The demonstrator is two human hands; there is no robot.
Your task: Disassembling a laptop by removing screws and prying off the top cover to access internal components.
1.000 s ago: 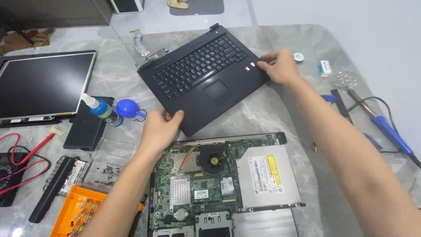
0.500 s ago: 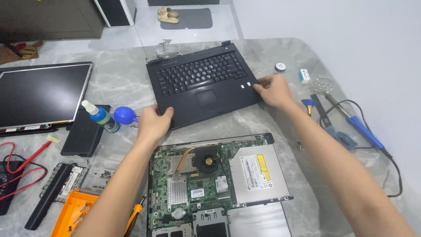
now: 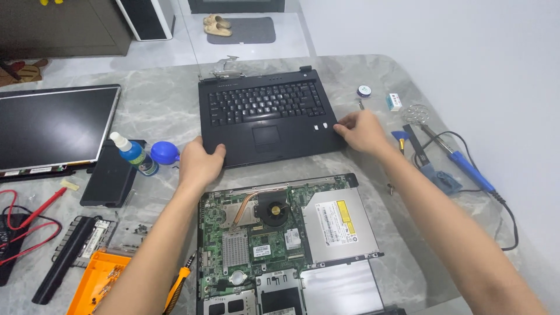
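Left hand: the left hand (image 3: 198,162) curls over the front-left corner of the keyboard cover (image 3: 265,116), fingers on top, gripping the edge.
Right hand: the right hand (image 3: 363,130) clasps the front-right corner, fingertips on the cover.
Keyboard cover: lies flat on the tabletop (image 3: 163,111), just beyond the bare motherboard base (image 3: 274,239).
Nearby: spray bottle (image 3: 134,153) and blue blower (image 3: 165,153) beside the left hand; soldering iron (image 3: 458,160) right of the right hand.

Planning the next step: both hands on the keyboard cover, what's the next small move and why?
Probably let go. The keyboard cover appears to lie flat on the table, beyond the open motherboard base. The left hand grips its near left corner, the right hand its right edge; nothing seems left to support.
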